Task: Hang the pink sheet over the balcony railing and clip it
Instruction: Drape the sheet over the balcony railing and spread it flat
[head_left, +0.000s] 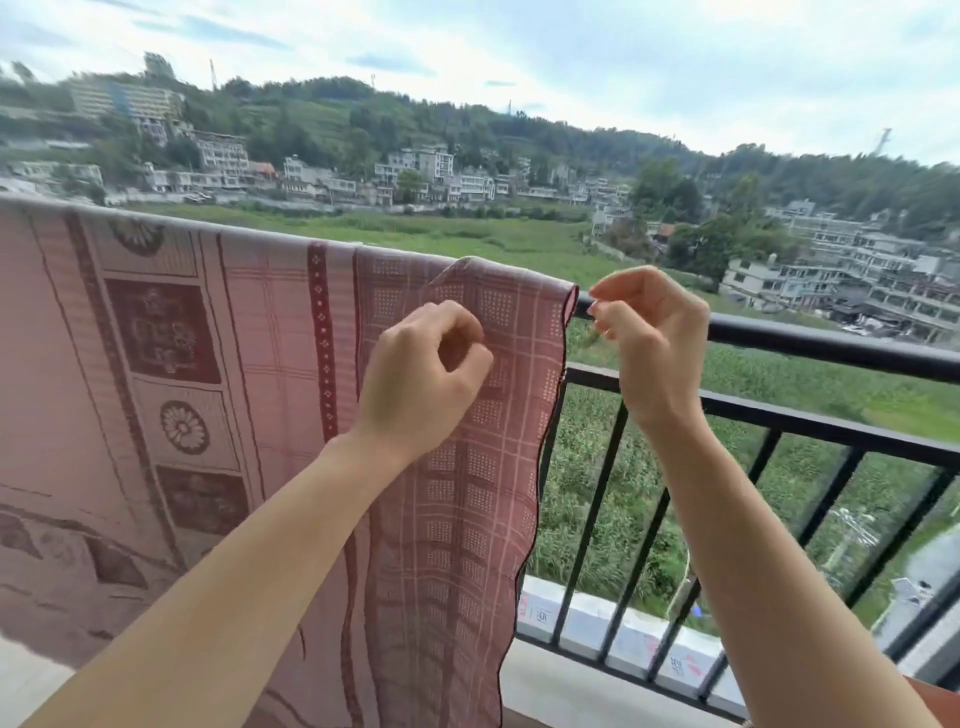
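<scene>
2 bare forearms reach up from the bottom edge, the left forearm (234, 582) crossing in front of the cloth and the right forearm (769, 571) in front of the bare bars.

Draped over the top bar of the black balcony railing (831, 348), the pink sheet (182, 364) covers the left half of the view and hangs down toward the balcony floor (561, 686). It is woven with dark red squares, flower medallions and a checked border. Its dark-hemmed side edge (558, 374) falls in waves just left of the uncovered balusters (597, 493). No clip shows on it.

Against the checked border, below the top bar, the left hand (421, 379) has its fingers curled and its thumb meeting the forefinger at the cloth. Whether it pinches the fabric I cannot tell.

Just right of the sheet's upper corner, the right hand (649, 343) is raised level with the top bar, apart from the cloth. Its fingers are bent inward with blurred tips, so I cannot tell whether they pinch anything.

At the top bar above the left hand, a small fold (462, 270) of cloth stands up.
</scene>
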